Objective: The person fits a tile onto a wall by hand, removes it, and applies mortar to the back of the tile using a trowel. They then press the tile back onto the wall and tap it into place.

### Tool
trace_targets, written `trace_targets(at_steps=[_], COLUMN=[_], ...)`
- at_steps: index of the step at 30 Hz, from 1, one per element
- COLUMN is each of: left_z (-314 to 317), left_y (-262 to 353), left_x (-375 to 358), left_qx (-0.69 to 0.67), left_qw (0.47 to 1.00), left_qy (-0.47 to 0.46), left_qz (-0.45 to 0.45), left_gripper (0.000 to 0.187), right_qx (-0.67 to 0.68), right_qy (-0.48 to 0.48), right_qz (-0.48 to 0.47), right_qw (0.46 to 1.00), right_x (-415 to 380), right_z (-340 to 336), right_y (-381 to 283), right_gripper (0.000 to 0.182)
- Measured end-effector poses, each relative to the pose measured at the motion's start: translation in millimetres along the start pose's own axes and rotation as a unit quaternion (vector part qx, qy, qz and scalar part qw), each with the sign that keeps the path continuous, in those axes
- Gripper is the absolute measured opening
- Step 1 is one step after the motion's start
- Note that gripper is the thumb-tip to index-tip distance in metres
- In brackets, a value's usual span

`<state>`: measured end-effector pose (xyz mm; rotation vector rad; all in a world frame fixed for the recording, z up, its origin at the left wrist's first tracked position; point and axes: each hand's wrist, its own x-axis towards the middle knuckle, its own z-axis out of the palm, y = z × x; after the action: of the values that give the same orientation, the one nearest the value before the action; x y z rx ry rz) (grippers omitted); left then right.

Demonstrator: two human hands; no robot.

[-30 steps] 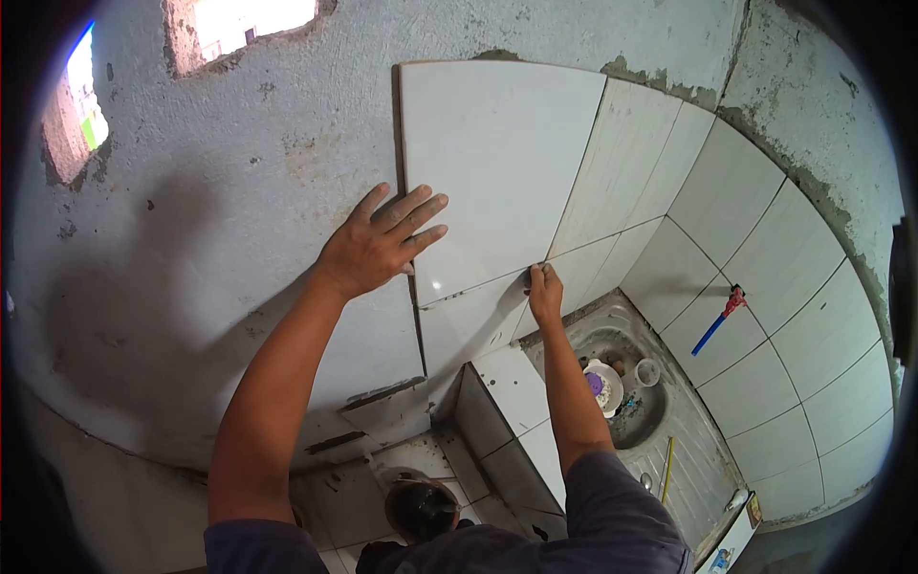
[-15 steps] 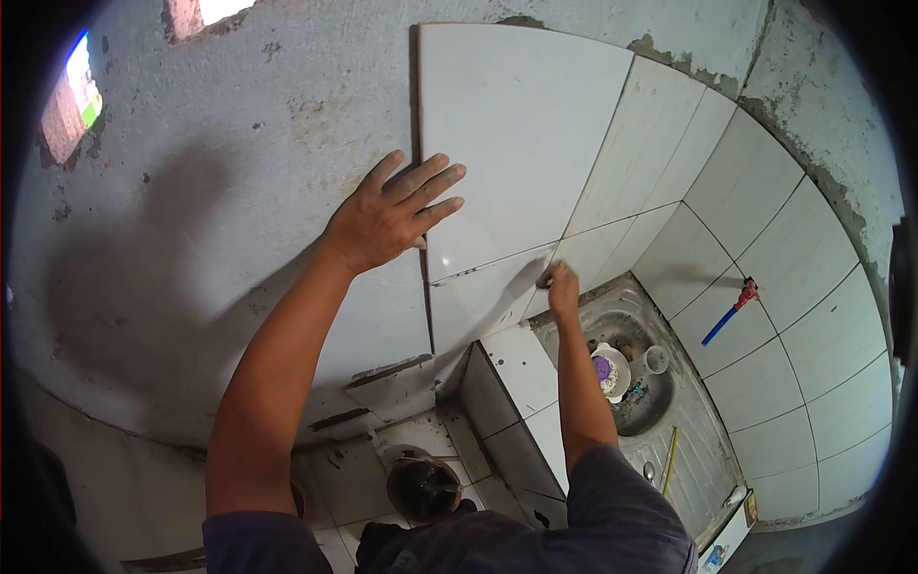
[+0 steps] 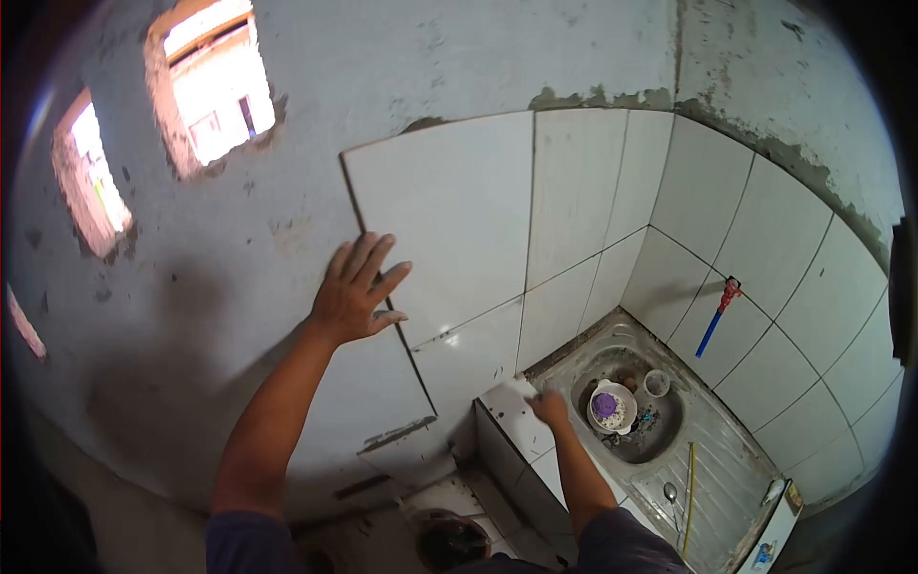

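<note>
White tile lies under the left hand's fingers.

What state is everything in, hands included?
Left hand: fingers spread, at the large tile's left edge
Right hand: blurred, grip unclear
Large tile: upright against the wall
Sink: dirty
White bowl: upright, holding something purple
Spoon: lying beside the basin
Blue tube: slanting down from a red fitting

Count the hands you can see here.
2: the left hand is spread at the left edge of the large tile; the right hand is near the sink.
</note>
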<state>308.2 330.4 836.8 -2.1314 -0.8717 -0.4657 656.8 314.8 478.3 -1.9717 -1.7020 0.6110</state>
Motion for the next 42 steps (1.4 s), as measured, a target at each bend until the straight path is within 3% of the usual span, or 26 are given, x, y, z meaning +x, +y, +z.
trace_targets(at_steps=[1,3,4,6,7,10,12,15,17,18,26,29,42], left_z=[-10.7,-27.3,-30.9,-35.2,-37.4,-34.5,-37.7,-34.5,-30.8,-30.8,-37.6,-37.0,-36.6], left_y=[-1.5,-18.7,-29.6,-38.4,-33.1,-34.0,-32.5,-31.6,-31.2,-31.1,-34.0,-34.9,-37.7], left_x=[8.6,30.0,38.0,46.8,48.4,49.2,49.9,53.3,54.8,55.4,63.8,74.2,74.0], left_qx=[0.031,0.034,0.039,0.047,0.102,0.085,0.077,0.137,0.126,0.125,0.157,0.147,0.101], left_qw=[0.998,0.986,0.979,0.976,0.981,0.982,0.986,0.98,0.981,0.979,0.977,0.972,0.975], left_qy=[0.038,0.147,0.182,0.19,0.142,0.15,0.118,0.126,0.135,0.149,0.139,0.169,0.188], left_qz=[-0.028,-0.066,-0.079,-0.098,-0.086,-0.077,-0.085,-0.067,-0.06,-0.06,-0.041,-0.072,-0.055], left_gripper=[0.075,0.086,0.092,0.099,0.102,0.104,0.104,0.101,0.101,0.1,0.085,0.076,0.081], right_qx=[0.052,0.244,0.225,0.24,0.231,0.1,0.039,-0.011,0.012,0.014,-0.01,0.0,-0.026], right_qy=[0.097,0.266,0.294,0.444,0.474,0.528,0.471,0.477,0.359,0.356,0.397,0.4,0.369], right_qz=[-0.05,-0.211,-0.213,-0.37,-0.411,-0.427,-0.455,-0.472,-0.438,-0.434,-0.458,-0.459,-0.425], right_qw=[0.993,0.909,0.904,0.78,0.744,0.727,0.755,0.742,0.824,0.828,0.795,0.793,0.826], right_x=[19.5,57.0,56.3,97.3,108.4,143.1,143.4,141.9,119.5,120.7,127.9,130.2,125.4], right_z=[-38.0,-121.5,-181.3,-253.5,-286.7,-338.8,-353.7,-360.6,-372.6,-372.0,-365.5,-362.5,-368.7], right_y=[-40.3,-109.6,-152.7,-202.1,-225.0,-269.9,-284.1,-285.7,-292.4,-291.4,-293.7,-289.1,-291.0], right_gripper=[0.043,0.034,0.029,0.023,0.024,0.051,0.058,0.061,0.061,0.061,0.057,0.058,0.058])
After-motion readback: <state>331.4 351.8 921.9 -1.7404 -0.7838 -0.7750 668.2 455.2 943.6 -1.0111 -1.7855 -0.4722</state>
